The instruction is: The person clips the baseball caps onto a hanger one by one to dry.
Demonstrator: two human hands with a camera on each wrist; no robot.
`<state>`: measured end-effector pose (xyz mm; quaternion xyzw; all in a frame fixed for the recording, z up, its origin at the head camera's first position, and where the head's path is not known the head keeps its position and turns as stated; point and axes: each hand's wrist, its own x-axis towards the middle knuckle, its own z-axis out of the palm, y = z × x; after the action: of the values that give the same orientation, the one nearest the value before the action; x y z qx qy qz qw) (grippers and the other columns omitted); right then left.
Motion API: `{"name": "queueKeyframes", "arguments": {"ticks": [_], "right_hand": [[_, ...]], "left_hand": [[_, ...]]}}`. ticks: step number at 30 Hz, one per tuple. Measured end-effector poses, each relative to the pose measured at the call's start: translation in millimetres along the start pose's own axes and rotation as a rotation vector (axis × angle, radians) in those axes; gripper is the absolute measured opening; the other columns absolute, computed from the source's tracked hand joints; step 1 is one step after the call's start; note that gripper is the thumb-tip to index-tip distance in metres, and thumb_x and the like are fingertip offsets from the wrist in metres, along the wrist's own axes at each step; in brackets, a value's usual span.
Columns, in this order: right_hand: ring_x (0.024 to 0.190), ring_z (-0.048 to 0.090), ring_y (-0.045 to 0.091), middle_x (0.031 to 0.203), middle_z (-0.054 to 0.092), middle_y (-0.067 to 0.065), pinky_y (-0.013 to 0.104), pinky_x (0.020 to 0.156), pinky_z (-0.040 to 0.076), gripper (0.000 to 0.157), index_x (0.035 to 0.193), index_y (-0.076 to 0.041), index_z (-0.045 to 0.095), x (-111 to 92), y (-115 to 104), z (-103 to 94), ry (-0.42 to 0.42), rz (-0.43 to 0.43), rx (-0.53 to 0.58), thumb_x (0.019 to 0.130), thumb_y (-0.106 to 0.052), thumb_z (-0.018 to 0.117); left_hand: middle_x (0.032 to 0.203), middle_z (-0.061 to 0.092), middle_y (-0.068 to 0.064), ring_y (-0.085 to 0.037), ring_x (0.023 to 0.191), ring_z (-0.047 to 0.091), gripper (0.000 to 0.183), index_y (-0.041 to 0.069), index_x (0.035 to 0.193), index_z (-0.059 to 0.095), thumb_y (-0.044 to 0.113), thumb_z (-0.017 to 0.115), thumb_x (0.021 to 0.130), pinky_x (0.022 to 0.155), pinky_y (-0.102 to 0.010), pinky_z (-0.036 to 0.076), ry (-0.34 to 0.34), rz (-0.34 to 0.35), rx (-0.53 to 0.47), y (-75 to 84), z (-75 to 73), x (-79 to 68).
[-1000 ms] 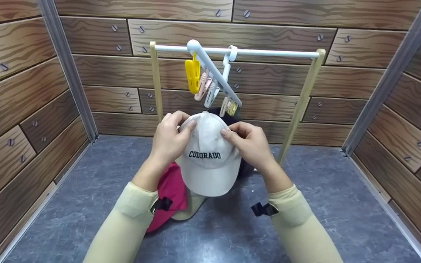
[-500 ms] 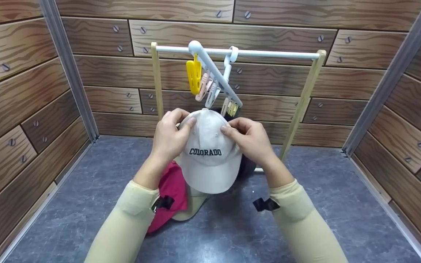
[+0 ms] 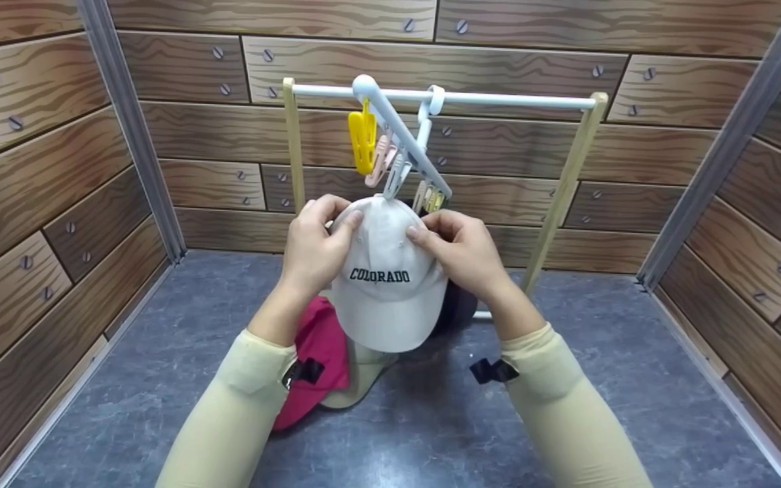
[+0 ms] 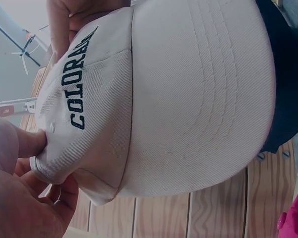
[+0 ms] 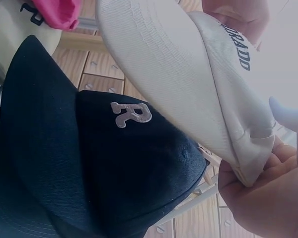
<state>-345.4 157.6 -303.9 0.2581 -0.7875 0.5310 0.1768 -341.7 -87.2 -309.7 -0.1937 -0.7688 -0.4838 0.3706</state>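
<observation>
A white baseball cap (image 3: 390,278) lettered COLORADO hangs between both hands in the head view, brim toward the viewer. My left hand (image 3: 316,240) pinches one side of its crown, thumb in front and fingers behind. The other side of the crown is pinched likewise by my right hand (image 3: 465,251). Just at the cap's top is the tip of a pale blue clothespin (image 3: 396,175); whether it touches the fabric I cannot tell. In the right wrist view, a dark navy cap (image 5: 139,158) with an R hangs beside the white one.
A drying rack (image 3: 512,100) carries a hanger bar (image 3: 407,139) with several clothespins, including a yellow clothespin (image 3: 363,142). Below hang or lie a magenta cap (image 3: 319,359) and a beige cap (image 3: 363,386). Plank-patterned walls (image 3: 180,129) enclose the grey floor (image 3: 601,379).
Both hands have raised the white cap a little, bringing its top up to the pale blue clothespin's tip. The grip on each side stays the same.
</observation>
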Motion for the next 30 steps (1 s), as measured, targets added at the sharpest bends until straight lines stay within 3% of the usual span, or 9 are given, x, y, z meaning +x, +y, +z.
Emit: {"name": "queueKeyframes", "arguments": {"ticks": [7, 13, 30], "right_hand": [[0.076, 0.065, 0.014, 0.087, 0.076, 0.004, 0.024, 0.067, 0.053, 0.022, 0.103, -0.002, 0.081, 5, -2, -0.9, -0.011, -0.003, -0.018, 0.103, -0.024, 0.083], [0.078, 0.065, 0.014, 0.090, 0.076, 0.005, 0.025, 0.068, 0.053, 0.023, 0.106, -0.002, 0.081, 12, -5, -1.6, -0.030, -0.012, -0.039, 0.104, -0.025, 0.082], [0.085, 0.064, 0.017, 0.097, 0.077, 0.005, 0.028, 0.074, 0.050, 0.028, 0.113, -0.003, 0.080, 40, -25, 5.1, -0.044, -0.025, -0.126, 0.106, -0.031, 0.080]], "left_hand": [[0.100, 0.074, -0.014, -0.029, 0.100, 0.069, 0.010, 0.002, 0.098, 0.077, 0.011, 0.079, 0.101, 0.090, -0.048, 0.055, 0.005, -0.003, -0.012, -0.2, 0.4, 1.8], [0.103, 0.074, -0.014, -0.029, 0.104, 0.071, 0.009, 0.002, 0.100, 0.078, 0.011, 0.079, 0.101, 0.092, -0.045, 0.056, 0.004, -0.007, -0.018, 1.1, 0.6, 2.3], [0.101, 0.073, -0.014, -0.027, 0.101, 0.070, 0.009, 0.002, 0.100, 0.077, 0.010, 0.078, 0.102, 0.082, -0.040, 0.055, 0.012, 0.009, -0.028, 0.8, 0.6, 0.9]]}}
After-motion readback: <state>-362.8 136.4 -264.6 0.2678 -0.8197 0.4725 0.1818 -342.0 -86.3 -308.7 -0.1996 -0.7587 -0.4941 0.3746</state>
